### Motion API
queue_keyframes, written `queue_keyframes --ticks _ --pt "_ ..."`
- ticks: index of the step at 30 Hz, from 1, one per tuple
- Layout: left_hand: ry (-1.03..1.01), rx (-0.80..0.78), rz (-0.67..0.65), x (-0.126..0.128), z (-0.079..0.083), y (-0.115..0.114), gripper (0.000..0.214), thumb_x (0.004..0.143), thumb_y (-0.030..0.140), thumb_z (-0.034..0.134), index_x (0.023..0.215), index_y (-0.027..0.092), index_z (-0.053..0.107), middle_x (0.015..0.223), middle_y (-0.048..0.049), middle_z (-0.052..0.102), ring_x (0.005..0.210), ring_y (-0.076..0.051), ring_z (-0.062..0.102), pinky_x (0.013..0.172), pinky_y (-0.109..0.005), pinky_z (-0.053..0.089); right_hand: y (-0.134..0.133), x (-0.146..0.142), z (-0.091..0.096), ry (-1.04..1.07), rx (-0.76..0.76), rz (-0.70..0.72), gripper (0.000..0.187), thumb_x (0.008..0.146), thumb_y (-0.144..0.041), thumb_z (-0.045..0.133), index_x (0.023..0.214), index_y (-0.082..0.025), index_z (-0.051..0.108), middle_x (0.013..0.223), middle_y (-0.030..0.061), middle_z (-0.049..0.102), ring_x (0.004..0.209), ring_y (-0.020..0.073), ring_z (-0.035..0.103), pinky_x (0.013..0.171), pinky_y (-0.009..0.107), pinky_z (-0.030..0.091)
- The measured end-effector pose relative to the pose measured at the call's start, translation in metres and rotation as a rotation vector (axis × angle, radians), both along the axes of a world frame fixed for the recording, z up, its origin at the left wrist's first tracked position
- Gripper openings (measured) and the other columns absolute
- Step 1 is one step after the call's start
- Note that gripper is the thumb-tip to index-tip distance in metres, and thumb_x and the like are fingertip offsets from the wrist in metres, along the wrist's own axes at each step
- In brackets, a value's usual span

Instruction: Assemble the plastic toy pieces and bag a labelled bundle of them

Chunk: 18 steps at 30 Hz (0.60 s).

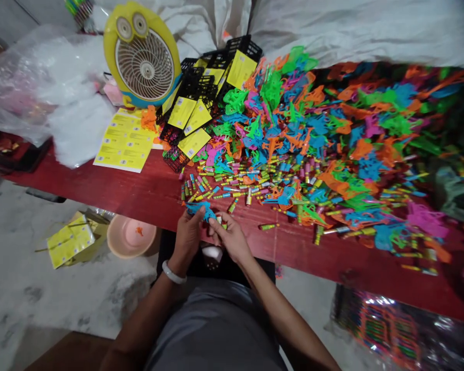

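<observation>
A blue plastic toy piece (200, 208) with a lattice shape is held just over the table's front edge. My left hand (187, 238) grips it from the left, thumb on top and fingers curled beneath. From the other side, my right hand (232, 236) is closed with its thumb and fingertips against the blue piece. A small yellow-green item (224, 225) shows among the right fingers; its far end is hidden. Small striped tubes (232, 206) lie just beyond my hands, on the red table (158, 190).
A heap of coloured plastic pieces (294, 123) covers the right side. Black baskets (195, 82) with yellow cards (181, 112) stand by a yellow fan (147, 67). A yellow label sheet (123, 141) lies left. Below are a pink basin (118, 242) and a packed plastic bag (386, 324).
</observation>
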State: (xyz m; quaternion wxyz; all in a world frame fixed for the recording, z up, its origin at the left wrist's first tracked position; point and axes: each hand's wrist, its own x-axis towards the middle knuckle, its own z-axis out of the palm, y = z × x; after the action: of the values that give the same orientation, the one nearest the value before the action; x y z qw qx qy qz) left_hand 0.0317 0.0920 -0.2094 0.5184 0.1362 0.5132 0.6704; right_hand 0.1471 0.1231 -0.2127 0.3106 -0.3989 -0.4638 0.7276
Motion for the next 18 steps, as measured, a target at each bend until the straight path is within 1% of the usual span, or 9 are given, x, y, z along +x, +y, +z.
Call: queue_keyframes --ticks 1,3,4,6,8,10,12,15,18 --pt "0.036 -0.005 0.036 0.000 0.000 -0.001 0.034 0.067 0.043 0.085 0.082 0.020 0.065 0.076 0.0033 0.066 0.068 -0.011 0.059 0.074 -0.027 0.049 0.003 0.006 0.000 -0.043 0.067 0.014 0.042 0.081 -0.060 0.070 0.094 -0.024 0.054 0.062 -0.0078 0.056 0.043 0.0083 0.045 0.043 0.021 0.037" --pt "0.091 -0.023 0.037 -0.003 0.003 -0.002 0.034 0.065 0.041 0.087 0.084 0.018 0.069 0.082 0.0018 0.070 0.074 -0.012 0.061 0.078 -0.028 0.049 0.012 0.019 0.000 -0.137 0.222 -0.005 0.040 0.086 -0.057 0.066 0.104 -0.024 0.054 0.063 -0.0083 0.055 0.048 0.0105 0.049 0.049 0.023 0.042" --pt "0.107 -0.036 0.019 -0.005 0.005 -0.002 0.035 0.064 0.041 0.087 0.083 0.018 0.069 0.080 0.0015 0.070 0.073 -0.012 0.061 0.077 -0.028 0.049 0.017 0.024 0.000 -0.182 0.299 -0.018 0.038 0.088 -0.056 0.063 0.107 -0.023 0.055 0.065 -0.0070 0.057 0.052 0.0117 0.053 0.053 0.025 0.045" --pt "0.133 -0.057 -0.010 -0.006 0.009 -0.002 0.035 0.063 0.043 0.087 0.080 0.017 0.069 0.076 0.0019 0.068 0.068 -0.011 0.059 0.073 -0.027 0.049 0.025 0.030 0.001 -0.268 0.427 -0.016 0.033 0.092 -0.051 0.059 0.107 -0.022 0.060 0.077 -0.0015 0.065 0.062 0.0141 0.060 0.063 0.028 0.049" --pt "0.159 -0.062 -0.040 -0.005 0.013 -0.003 0.036 0.063 0.043 0.088 0.077 0.017 0.068 0.073 0.0024 0.067 0.066 -0.011 0.057 0.070 -0.027 0.049 0.028 0.031 0.001 -0.319 0.499 0.006 0.031 0.093 -0.048 0.058 0.107 -0.022 0.066 0.090 0.0031 0.071 0.071 0.0163 0.064 0.069 0.030 0.051" --pt "0.171 -0.059 -0.062 -0.002 0.014 -0.004 0.035 0.064 0.044 0.087 0.076 0.017 0.068 0.072 0.0025 0.066 0.066 -0.011 0.057 0.070 -0.026 0.048 0.028 0.030 0.000 -0.327 0.509 0.016 0.031 0.093 -0.047 0.059 0.107 -0.022 0.069 0.094 0.0040 0.074 0.076 0.0182 0.066 0.071 0.030 0.051" --pt "0.170 -0.053 -0.075 0.000 0.015 -0.006 0.035 0.065 0.044 0.087 0.078 0.018 0.069 0.075 0.0019 0.068 0.068 -0.012 0.058 0.071 -0.027 0.049 0.027 0.029 -0.001 -0.306 0.495 0.034 0.032 0.092 -0.048 0.059 0.107 -0.022 0.071 0.090 0.0030 0.074 0.077 0.0189 0.067 0.071 0.030 0.052" --pt "0.166 -0.048 -0.100 0.001 0.016 -0.007 0.035 0.065 0.044 0.088 0.082 0.018 0.071 0.080 0.0007 0.070 0.071 -0.012 0.059 0.073 -0.027 0.050 0.024 0.029 -0.002 -0.265 0.454 0.049 0.034 0.092 -0.050 0.059 0.107 -0.022 0.071 0.082 0.0017 0.072 0.071 0.0176 0.065 0.067 0.028 0.051" --pt "0.164 -0.050 -0.129 0.001 0.018 -0.007 0.034 0.066 0.044 0.087 0.080 0.018 0.070 0.077 0.0007 0.069 0.069 -0.013 0.059 0.073 -0.028 0.050 0.022 0.030 -0.002 -0.245 0.401 0.047 0.037 0.093 -0.052 0.058 0.110 -0.021 0.070 0.076 0.0008 0.070 0.064 0.0159 0.063 0.061 0.027 0.050"
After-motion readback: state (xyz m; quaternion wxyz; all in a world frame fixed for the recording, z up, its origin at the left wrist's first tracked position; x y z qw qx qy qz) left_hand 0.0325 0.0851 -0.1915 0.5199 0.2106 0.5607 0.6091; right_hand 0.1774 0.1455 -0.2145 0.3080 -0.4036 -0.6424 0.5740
